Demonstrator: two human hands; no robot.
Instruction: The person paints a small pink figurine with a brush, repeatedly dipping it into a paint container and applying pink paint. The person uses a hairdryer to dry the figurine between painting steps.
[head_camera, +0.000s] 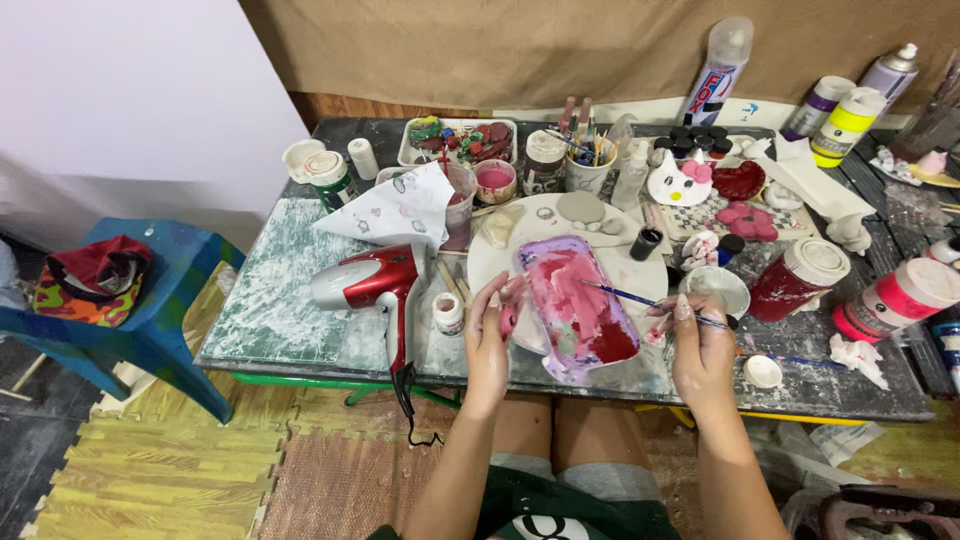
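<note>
My left hand (489, 335) holds a small pink painted piece (509, 318) at the left edge of a paint-smeared palette (575, 305) covered in pink and red. My right hand (701, 352) grips a thin blue-handled paintbrush (640, 297) whose tip reaches over the palette's upper right. The palette lies on a round white board (495, 262). A small open white jar (449, 312) stands just left of my left hand.
A red hair dryer (368, 283) lies at the left, its cord hanging off the table edge (330, 375). Paint jars (803, 277), spray cans (717, 72), a brush cup (587, 165), clay figures (680, 183) and crumpled paper (395, 210) crowd the back. A blue plastic chair (150, 310) stands at the left.
</note>
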